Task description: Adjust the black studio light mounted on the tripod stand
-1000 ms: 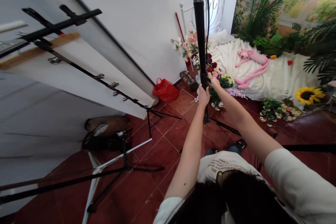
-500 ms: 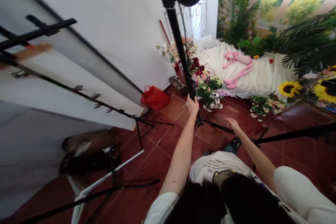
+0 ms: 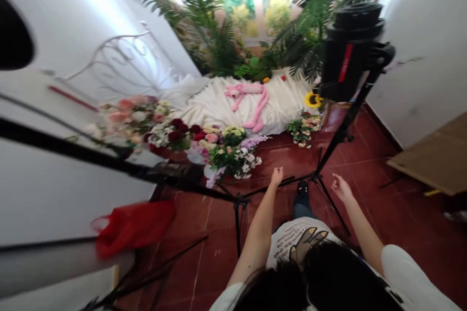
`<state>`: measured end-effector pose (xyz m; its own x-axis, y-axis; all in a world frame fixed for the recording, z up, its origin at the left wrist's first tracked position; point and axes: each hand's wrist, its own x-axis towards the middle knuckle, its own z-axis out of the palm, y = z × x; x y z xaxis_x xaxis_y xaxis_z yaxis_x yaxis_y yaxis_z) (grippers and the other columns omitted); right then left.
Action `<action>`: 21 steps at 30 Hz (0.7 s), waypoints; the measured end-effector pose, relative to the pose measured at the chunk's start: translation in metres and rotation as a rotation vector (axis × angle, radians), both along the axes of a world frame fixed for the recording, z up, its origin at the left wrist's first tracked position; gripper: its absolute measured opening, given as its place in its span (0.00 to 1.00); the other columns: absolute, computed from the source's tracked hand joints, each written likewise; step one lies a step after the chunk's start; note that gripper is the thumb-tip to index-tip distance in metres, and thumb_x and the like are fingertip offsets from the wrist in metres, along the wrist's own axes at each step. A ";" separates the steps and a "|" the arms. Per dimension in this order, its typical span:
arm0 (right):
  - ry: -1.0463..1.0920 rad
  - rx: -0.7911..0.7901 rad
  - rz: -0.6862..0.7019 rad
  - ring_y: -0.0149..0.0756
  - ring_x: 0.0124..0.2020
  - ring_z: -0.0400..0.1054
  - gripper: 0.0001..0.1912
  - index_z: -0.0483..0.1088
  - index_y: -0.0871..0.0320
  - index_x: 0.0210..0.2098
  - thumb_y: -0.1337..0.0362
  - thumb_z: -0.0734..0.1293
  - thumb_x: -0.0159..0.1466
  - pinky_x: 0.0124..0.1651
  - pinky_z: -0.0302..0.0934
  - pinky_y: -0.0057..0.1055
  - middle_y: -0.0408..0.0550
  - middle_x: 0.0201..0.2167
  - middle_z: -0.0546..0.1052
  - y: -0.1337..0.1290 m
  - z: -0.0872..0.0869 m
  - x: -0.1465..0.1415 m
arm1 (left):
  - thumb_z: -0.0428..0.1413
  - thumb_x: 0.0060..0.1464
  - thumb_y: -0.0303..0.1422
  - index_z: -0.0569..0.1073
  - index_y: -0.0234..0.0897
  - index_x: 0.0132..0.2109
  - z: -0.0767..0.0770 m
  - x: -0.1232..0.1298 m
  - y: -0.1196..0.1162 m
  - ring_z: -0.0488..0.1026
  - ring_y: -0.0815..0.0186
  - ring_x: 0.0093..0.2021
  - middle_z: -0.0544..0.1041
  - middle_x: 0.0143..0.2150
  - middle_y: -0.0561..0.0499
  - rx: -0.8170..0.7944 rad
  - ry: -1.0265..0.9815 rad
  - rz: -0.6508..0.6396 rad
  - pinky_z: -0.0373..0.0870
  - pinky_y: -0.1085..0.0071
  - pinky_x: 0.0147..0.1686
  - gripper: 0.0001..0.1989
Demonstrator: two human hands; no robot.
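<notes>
Hands (image 3: 341, 188) near stand (image 3: 340, 136) of red-striped lamp (image 3: 334, 65), axis aslant, top rightward

My bare left hand (image 3: 277, 176) and bare right hand (image 3: 342, 188) have let go of the black tubular light stand (image 3: 73, 151); my view has swung right, bringing in a black, red-striped cylindrical lamp (image 3: 335, 60).

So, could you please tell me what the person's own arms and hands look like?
The left hand and right hand are ungloved, with no visible watch or bracelet. White short fabric sleeves cover the upper arms; a small dark spot marks the left arm.
</notes>
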<state>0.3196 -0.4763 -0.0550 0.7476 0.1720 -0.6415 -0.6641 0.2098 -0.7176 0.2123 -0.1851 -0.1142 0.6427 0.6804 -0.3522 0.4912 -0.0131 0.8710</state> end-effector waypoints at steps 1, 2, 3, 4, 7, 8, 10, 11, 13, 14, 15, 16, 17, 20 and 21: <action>0.023 0.046 -0.036 0.21 0.13 0.53 0.11 0.71 0.55 0.33 0.60 0.73 0.52 0.20 0.54 0.21 0.32 0.13 0.62 -0.009 0.005 -0.002 | 0.53 0.62 0.39 0.70 0.34 0.41 0.009 0.026 -0.006 0.79 0.58 0.41 0.79 0.33 0.44 -0.008 -0.023 -0.041 0.73 0.57 0.50 0.11; 0.042 0.090 -0.065 0.21 0.14 0.53 0.11 0.70 0.55 0.33 0.61 0.73 0.53 0.21 0.56 0.21 0.31 0.13 0.62 -0.018 0.008 -0.004 | 0.53 0.62 0.39 0.70 0.34 0.42 0.021 0.053 -0.013 0.79 0.60 0.43 0.80 0.36 0.43 -0.012 -0.061 -0.088 0.72 0.59 0.52 0.11; 0.058 0.132 -0.090 0.21 0.14 0.53 0.10 0.70 0.55 0.33 0.61 0.73 0.54 0.22 0.57 0.21 0.31 0.13 0.61 -0.024 0.012 -0.006 | 0.54 0.61 0.38 0.71 0.33 0.43 0.035 0.078 -0.022 0.78 0.61 0.45 0.80 0.40 0.42 -0.027 -0.135 -0.145 0.72 0.60 0.54 0.11; 0.069 0.177 -0.111 0.22 0.14 0.53 0.10 0.69 0.54 0.33 0.62 0.73 0.54 0.22 0.58 0.21 0.31 0.14 0.60 -0.030 0.015 -0.009 | 0.56 0.60 0.37 0.71 0.33 0.44 0.051 0.103 -0.032 0.78 0.62 0.47 0.80 0.44 0.40 -0.037 -0.243 -0.216 0.71 0.62 0.55 0.11; 0.094 0.350 -0.170 0.23 0.15 0.55 0.08 0.68 0.54 0.32 0.64 0.72 0.56 0.23 0.59 0.23 0.31 0.15 0.59 -0.040 0.027 -0.015 | 0.60 0.57 0.41 0.71 0.35 0.48 0.104 0.167 -0.072 0.76 0.63 0.53 0.78 0.53 0.41 -0.012 -0.502 -0.387 0.71 0.63 0.57 0.17; 0.108 0.418 -0.189 0.24 0.16 0.56 0.07 0.67 0.54 0.31 0.65 0.71 0.57 0.23 0.59 0.24 0.32 0.15 0.59 -0.040 0.032 -0.016 | 0.61 0.57 0.42 0.69 0.37 0.52 0.121 0.185 -0.086 0.76 0.63 0.55 0.77 0.56 0.41 0.000 -0.577 -0.434 0.71 0.63 0.57 0.20; 0.145 0.553 -0.225 0.25 0.16 0.57 0.07 0.65 0.54 0.29 0.67 0.69 0.60 0.24 0.60 0.25 0.33 0.15 0.59 -0.039 0.045 -0.015 | 0.62 0.56 0.45 0.67 0.38 0.56 0.151 0.211 -0.113 0.75 0.62 0.57 0.76 0.57 0.42 0.037 -0.664 -0.497 0.70 0.62 0.58 0.26; 0.169 0.614 -0.237 0.26 0.17 0.57 0.08 0.64 0.54 0.29 0.68 0.67 0.61 0.24 0.59 0.25 0.33 0.15 0.59 -0.037 0.052 -0.014 | 0.61 0.57 0.47 0.67 0.37 0.56 0.163 0.221 -0.124 0.75 0.61 0.56 0.76 0.55 0.41 0.059 -0.679 -0.511 0.71 0.61 0.58 0.26; 0.216 0.735 -0.254 0.26 0.17 0.58 0.09 0.61 0.54 0.28 0.69 0.64 0.64 0.25 0.60 0.25 0.34 0.15 0.60 -0.030 0.068 -0.008 | 0.57 0.59 0.49 0.69 0.36 0.53 0.179 0.232 -0.139 0.76 0.60 0.54 0.77 0.51 0.40 0.111 -0.672 -0.486 0.70 0.59 0.58 0.24; 0.240 0.792 -0.258 0.26 0.17 0.58 0.11 0.60 0.54 0.27 0.69 0.63 0.65 0.26 0.60 0.25 0.34 0.15 0.60 -0.025 0.076 -0.004 | 0.56 0.60 0.50 0.69 0.36 0.51 0.184 0.235 -0.142 0.76 0.59 0.53 0.78 0.50 0.41 0.133 -0.670 -0.482 0.70 0.59 0.59 0.23; 0.260 0.846 -0.258 0.26 0.17 0.57 0.12 0.58 0.54 0.26 0.68 0.61 0.66 0.26 0.60 0.25 0.34 0.16 0.60 -0.019 0.084 0.000 | 0.55 0.61 0.50 0.70 0.36 0.49 0.186 0.236 -0.143 0.76 0.59 0.52 0.78 0.48 0.41 0.152 -0.669 -0.481 0.70 0.59 0.59 0.22; 0.277 0.892 -0.252 0.26 0.17 0.57 0.13 0.57 0.54 0.26 0.68 0.60 0.67 0.26 0.60 0.25 0.34 0.16 0.60 -0.013 0.091 0.005 | 0.54 0.61 0.51 0.70 0.36 0.48 0.188 0.236 -0.143 0.76 0.59 0.52 0.78 0.47 0.41 0.167 -0.672 -0.488 0.69 0.58 0.59 0.21; 0.285 0.929 -0.241 0.26 0.17 0.56 0.15 0.55 0.54 0.25 0.67 0.60 0.68 0.27 0.59 0.25 0.35 0.16 0.60 -0.006 0.099 0.010 | 0.54 0.61 0.50 0.71 0.36 0.47 0.188 0.236 -0.142 0.76 0.59 0.51 0.77 0.46 0.41 0.178 -0.674 -0.501 0.69 0.58 0.59 0.21; 0.253 0.968 -0.187 0.26 0.17 0.56 0.18 0.52 0.54 0.24 0.63 0.60 0.69 0.27 0.59 0.26 0.35 0.16 0.60 0.014 0.117 0.025 | 0.54 0.61 0.50 0.71 0.36 0.47 0.189 0.233 -0.139 0.75 0.58 0.51 0.77 0.45 0.42 0.193 -0.670 -0.524 0.68 0.57 0.60 0.20; 0.229 0.959 -0.169 0.27 0.18 0.56 0.20 0.51 0.54 0.23 0.62 0.61 0.69 0.27 0.59 0.26 0.35 0.16 0.59 0.020 0.122 0.031 | 0.54 0.62 0.50 0.71 0.36 0.47 0.189 0.232 -0.139 0.75 0.58 0.52 0.77 0.45 0.42 0.193 -0.667 -0.523 0.68 0.57 0.60 0.20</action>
<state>0.3504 -0.4566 0.0675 0.6856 0.5957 -0.4185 -0.6734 0.7373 -0.0537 0.4444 -0.3237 0.0748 0.9209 0.2487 0.3003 -0.2312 -0.2718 0.9342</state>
